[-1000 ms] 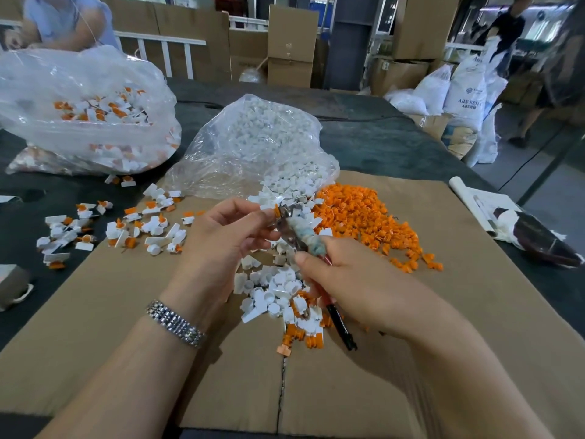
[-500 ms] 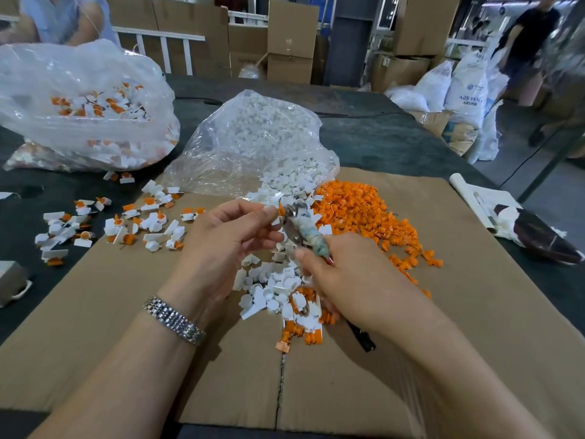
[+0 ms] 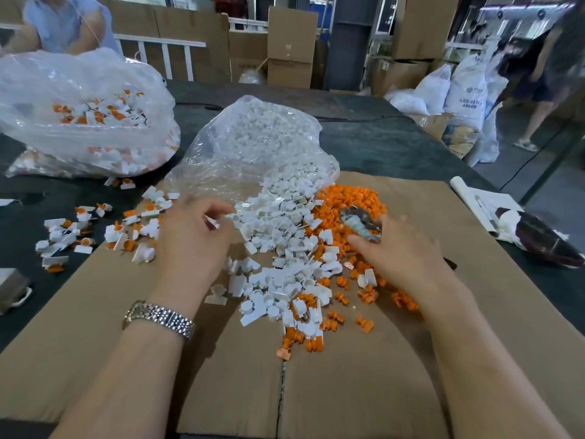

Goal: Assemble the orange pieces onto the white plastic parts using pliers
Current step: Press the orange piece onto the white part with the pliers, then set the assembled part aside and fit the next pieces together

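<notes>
The left hand (image 3: 193, 236) is in the middle left of the frame, above the cardboard sheet (image 3: 364, 391); its fingers are curled and they seem to pinch a small white part (image 3: 211, 222), but motion blur makes this not certain. The right hand (image 3: 402, 251) is at the middle right, and it grips the pliers (image 3: 359, 224), whose head points to the upper left and lies over the orange pieces (image 3: 348, 201). The loose white plastic parts (image 3: 278, 248) are spread in the centre, between both hands, coming out from a clear bag (image 3: 253, 147). Finished pieces (image 3: 95, 229) lie at the left on the dark table (image 3: 380, 144). A second bag (image 3: 82, 115) is in the upper left.
</notes>
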